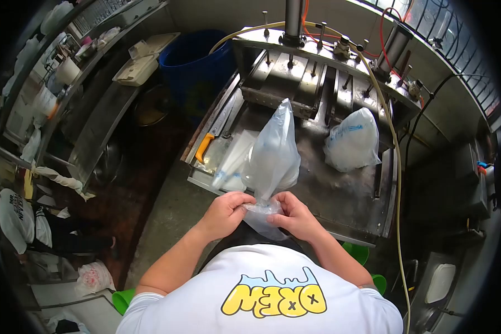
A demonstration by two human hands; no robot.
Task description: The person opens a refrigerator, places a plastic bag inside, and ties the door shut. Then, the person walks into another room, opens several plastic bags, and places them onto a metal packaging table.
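A clear plastic bag (271, 150) with pale contents rests on the metal table (339, 206) near its front edge, its pointed corner standing up. My left hand (226, 212) pinches the gathered open end of this bag from the left. From the right, my right hand (296, 214) holds the same gathered plastic, its thumb and fingers closed on it. The loose end hangs between my hands, over the table's edge. Right of it stands a second filled bag (353, 140) with blue print. Flat plastic bags (235, 161) lie to the left.
An orange-handled knife (205, 147) lies at the table's left side. Behind stands a metal press (284, 83) with cylinders and hoses. A yellow hose (396, 183) runs down the right. A blue barrel (195, 61) and a shelf (103, 117) are at the left.
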